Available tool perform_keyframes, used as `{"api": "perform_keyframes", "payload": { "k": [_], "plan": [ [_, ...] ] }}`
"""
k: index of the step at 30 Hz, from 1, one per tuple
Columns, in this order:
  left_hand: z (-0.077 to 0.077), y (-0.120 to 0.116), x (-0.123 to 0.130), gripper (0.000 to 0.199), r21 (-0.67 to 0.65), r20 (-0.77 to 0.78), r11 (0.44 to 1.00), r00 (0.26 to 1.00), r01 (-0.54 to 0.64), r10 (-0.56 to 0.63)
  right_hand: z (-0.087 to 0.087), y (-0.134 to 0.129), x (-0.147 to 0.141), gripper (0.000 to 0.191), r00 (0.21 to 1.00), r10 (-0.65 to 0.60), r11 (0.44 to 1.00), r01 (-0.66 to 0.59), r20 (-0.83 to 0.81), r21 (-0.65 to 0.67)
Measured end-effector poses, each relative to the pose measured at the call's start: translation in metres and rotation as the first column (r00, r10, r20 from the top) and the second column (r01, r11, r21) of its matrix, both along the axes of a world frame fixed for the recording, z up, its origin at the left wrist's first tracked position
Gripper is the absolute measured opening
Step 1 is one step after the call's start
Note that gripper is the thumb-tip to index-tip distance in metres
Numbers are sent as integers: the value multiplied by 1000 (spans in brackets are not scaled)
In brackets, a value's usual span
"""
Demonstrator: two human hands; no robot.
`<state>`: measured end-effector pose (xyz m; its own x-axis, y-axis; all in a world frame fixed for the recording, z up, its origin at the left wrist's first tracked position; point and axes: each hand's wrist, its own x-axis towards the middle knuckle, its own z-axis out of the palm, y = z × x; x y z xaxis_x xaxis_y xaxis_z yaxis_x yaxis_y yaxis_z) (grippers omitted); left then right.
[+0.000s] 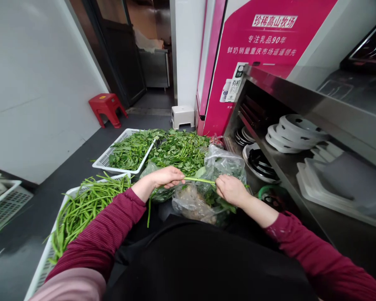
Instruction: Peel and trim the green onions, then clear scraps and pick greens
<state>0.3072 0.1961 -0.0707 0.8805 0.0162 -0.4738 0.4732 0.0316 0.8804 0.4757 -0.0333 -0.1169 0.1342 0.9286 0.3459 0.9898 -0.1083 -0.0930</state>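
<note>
A green stem (pixel 199 180) stretches between my two hands. My left hand (pixel 167 177) pinches one end, and my right hand (pixel 231 190) is closed on the other end, where a leaf shows. Another length of stem hangs below my left hand. Beneath and behind the hands lie a heap of leafy greens (pixel 183 150) and clear plastic bags (pixel 194 202), one holding something brownish. Long green stems (pixel 84 205) fill a white basket (pixel 48 251) beside my left arm. Leafy greens also lie in a white tray (pixel 105 157) farther ahead.
A red stool (pixel 106 106) and a white stool (pixel 183 116) stand ahead near a doorway. On the right, a metal shelf (pixel 288 167) holds stacked white dishes (pixel 296 133). More white baskets (pixel 9 205) are at the far left.
</note>
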Motion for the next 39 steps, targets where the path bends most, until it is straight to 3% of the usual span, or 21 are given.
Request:
{"api": "perform_keyframes", "payload": {
  "k": [1, 3, 5, 6, 7, 9, 11, 14, 18, 20, 22, 23, 25, 27, 28, 29, 31, 32, 34, 36, 39],
  "plan": [
    [-1, 0, 0, 34, 34, -3, 999, 1000, 10, -10, -2, 0, 4, 18, 976, -50, 994, 70, -210, 89],
    [-3, -1, 0, 38, 88, -9, 996, 1000, 18, -17, -2, 1, 16, 23, 773, -90, 914, 315, -628, 256],
    [-3, -2, 0, 40, 113, -8, 993, 1000, 24, -23, 5, 0, 25, 28, 569, -44, 771, 541, -821, 334],
    [-1, -3, 1, 41, 121, -8, 992, 999, 34, -34, 10, 0, 27, 29, 566, -35, 738, 571, -824, 360],
    [0, -4, 2, 41, 132, -7, 990, 999, 52, -51, 17, 0, 26, 29, 637, -44, 760, 521, -769, 388],
    [5, -9, 6, 42, 173, -1, 980, 996, 93, -94, 29, 2, 15, 26, 864, -45, 897, 256, -501, 361],
    [11, -15, 12, 42, 216, 9, 968, 991, 127, -132, 36, 8, -2, 24, 992, 46, 987, -26, -118, 161],
    [18, -21, 19, 41, 225, 23, 962, 986, 156, -165, 32, 18, -19, 20, 958, 148, 989, -141, 245, -45],
    [20, -19, 20, 35, 279, 43, 946, 982, 165, -184, 13, 17, -15, 15, 942, 97, 995, -86, 321, -48],
    [17, -16, 17, 33, 356, 82, 925, 981, 133, -173, 4, 12, -8, 14, 978, 47, 999, -47, 202, -6],
    [13, -13, 13, 33, 406, 129, 905, 973, 124, -191, -3, 8, -1, 15, 990, -17, 992, 35, -143, 123],
    [11, -12, 11, 33, 426, 147, 895, 966, 133, -214, -5, 5, 4, 17, 923, -39, 969, 128, -383, 212],
    [6, -11, 7, 30, 461, 158, 875, 957, 147, -245, -5, 2, 16, 22, 664, -13, 875, 370, -747, 314],
    [3, -11, 4, 28, 477, 137, 865, 960, 153, -245, 0, -1, 26, 26, 478, 45, 758, 555, -877, 342],
    [3, -11, 4, 27, 475, 126, 866, 961, 158, -245, 5, -2, 29, 27, 474, 43, 737, 579, -879, 348],
    [4, -12, 4, 27, 473, 120, 865, 961, 166, -250, 11, -2, 29, 26, 521, 18, 757, 550, -854, 352],
    [7, -15, 6, 24, 484, 125, 856, 954, 181, -272, 24, 2, 19, 22, 677, -31, 886, 360, -735, 294],
    [10, -17, 7, 24, 485, 133, 856, 952, 178, -274, 30, 5, 11, 21, 759, -33, 957, 210, -650, 198],
    [14, -21, 8, 25, 451, 138, 874, 954, 180, -268, 39, 14, -5, 21, 816, 16, 999, -38, -577, -27],
    [16, -22, 5, 30, 363, 128, 912, 960, 190, -250, 42, 21, -15, 23, 738, 48, 971, -191, -673, -140],
    [13, -19, -4, 35, 192, 83, 966, 978, 173, -192, 34, 22, -17, 26, 492, 53, 944, -309, -869, -118]
  ]
}}
